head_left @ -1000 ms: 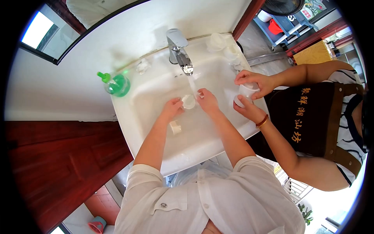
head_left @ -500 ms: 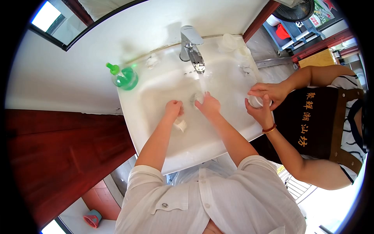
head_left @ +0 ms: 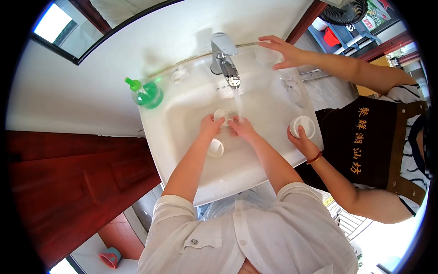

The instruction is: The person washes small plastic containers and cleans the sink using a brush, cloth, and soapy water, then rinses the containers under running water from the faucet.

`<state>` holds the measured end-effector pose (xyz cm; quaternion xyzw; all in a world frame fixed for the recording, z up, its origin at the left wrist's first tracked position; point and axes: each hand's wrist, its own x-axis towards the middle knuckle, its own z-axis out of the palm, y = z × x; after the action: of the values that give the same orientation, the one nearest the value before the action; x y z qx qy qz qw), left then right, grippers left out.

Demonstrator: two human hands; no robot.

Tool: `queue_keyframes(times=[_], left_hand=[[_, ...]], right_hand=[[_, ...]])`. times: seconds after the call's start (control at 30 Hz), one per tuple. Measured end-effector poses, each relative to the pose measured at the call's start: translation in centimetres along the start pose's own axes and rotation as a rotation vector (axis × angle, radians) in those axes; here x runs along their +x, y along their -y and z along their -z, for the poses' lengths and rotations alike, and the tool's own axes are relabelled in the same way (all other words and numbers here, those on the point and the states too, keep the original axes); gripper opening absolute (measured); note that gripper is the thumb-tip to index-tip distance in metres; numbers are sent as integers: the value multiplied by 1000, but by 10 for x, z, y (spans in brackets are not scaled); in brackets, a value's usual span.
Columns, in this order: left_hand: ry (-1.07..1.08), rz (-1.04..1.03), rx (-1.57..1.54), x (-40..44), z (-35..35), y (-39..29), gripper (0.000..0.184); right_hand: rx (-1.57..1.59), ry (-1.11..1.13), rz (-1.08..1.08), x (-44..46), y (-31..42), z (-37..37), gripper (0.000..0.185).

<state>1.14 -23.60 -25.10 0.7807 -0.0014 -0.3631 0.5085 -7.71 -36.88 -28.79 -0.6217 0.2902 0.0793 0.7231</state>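
Both of my hands are over the white sink basin (head_left: 182, 150), just below the running faucet (head_left: 225, 64). Between them is a small white cup (head_left: 222, 116). My left hand (head_left: 211, 126) grips the cup's left side, with the fingers closed. From the right, my right hand (head_left: 241, 127) pinches its edge beside the stream of water. Another white cup (head_left: 215, 148) lies tilted in the basin below my left hand.
A co-worker at the right holds a white cup (head_left: 303, 127) in one hand; the other hand (head_left: 287, 51) reaches over the sink's back right corner. A green soap bottle (head_left: 148, 94) stands at the back left. Crumpled white material (head_left: 179, 74) lies on the rim.
My left hand has moved up to the cup at my right hand. The co-worker's hands have parted, one reaching to the back corner. The lower cup has turned.
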Motion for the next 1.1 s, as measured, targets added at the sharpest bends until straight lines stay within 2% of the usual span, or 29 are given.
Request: queue_keyframes(times=[0.07, 0.1, 0.13, 0.17, 0.2, 0.3, 0.33, 0.4, 0.43, 0.47, 0.5, 0.53, 0.57, 0.6, 0.67, 0.7, 0.73, 0.77, 0.8, 0.9, 0.93, 0.97, 1.0, 1.07, 1.1], left_hand=[[12, -20, 4, 8, -2, 0, 44], [19, -36, 0, 7, -3, -5, 42], [24, -37, 5, 5, -3, -9, 42], [126, 24, -2, 4, -2, -14, 43], [228, 85, -9, 4, -3, -18, 44], [235, 159, -130, 8, -11, -19, 42], [237, 160, -132, 12, -14, -16, 42], [145, 197, -180, 24, -20, -8, 46], [147, 197, -180, 24, -20, -8, 46], [84, 110, 75, 25, -20, -9, 47], [17, 23, 327, 24, -20, -10, 48], [16, 29, 326, 23, -19, -9, 48], [-64, -9, 497, 20, -18, -6, 50], [-142, -46, 671, 17, -17, -4, 52], [-140, -87, 708, -6, -10, -14, 55], [-137, -129, 739, -22, -5, -18, 60], [-136, -116, 742, -41, 1, -19, 60], [12, -208, 897, -61, 6, -19, 67], [166, -297, 1044, -73, 9, -16, 75], [229, -189, 909, -75, 11, -10, 85], [226, -182, 908, -71, 10, -8, 85], [110, -244, 816, -65, 9, -6, 84], [-7, -306, 724, -58, 8, -5, 83], [-41, -359, 709, -46, 3, -2, 85], [-73, -416, 697, -43, 1, -2, 86]], right_hand=[[-338, -56, -16, 1, 3, 10, 31], [-334, -62, -17, 1, 5, 17, 31], [-322, -228, -66, 1, 7, 23, 32], [-311, -395, -113, 1, 9, 28, 34], [-310, -402, -113, 0, 14, 30, 34], [-312, -354, -91, -7, 18, 32, 39], [-512, -307, 170, -12, 13, 25, 42], [-712, -256, 430, -19, 11, 14, 47], [-784, -185, 277, -33, 30, 7, 53], [-852, -111, 123, -41, 43, 3, 60], [-855, -110, 120, -40, 47, -1, 60], [-1074, -190, 87, -38, 49, -6, 64], [-1288, -268, 50, -38, 48, -9, 68], [-1280, -260, 45, -31, 42, -7, 68], [-1475, -661, 70, -10, 27, 2, 64], [-1471, -649, 68, -10, 28, 1, 64], [-1427, -556, 178, -14, 31, -1, 58], [-1381, -463, 285, -16, 33, 0, 52], [-1384, -445, 279, -13, 26, 2, 52], [-1245, -331, 172, 26, -12, 12, 46], [-999, -406, 294, 41, -30, 20, 48], [-749, -475, 405, 48, -38, 23, 52], [-749, -470, 402, 41, -35, 20, 52], [-913, -306, 316, 16, -13, 15, 54], [-921, -297, 314, 15, -11, 14, 54]])
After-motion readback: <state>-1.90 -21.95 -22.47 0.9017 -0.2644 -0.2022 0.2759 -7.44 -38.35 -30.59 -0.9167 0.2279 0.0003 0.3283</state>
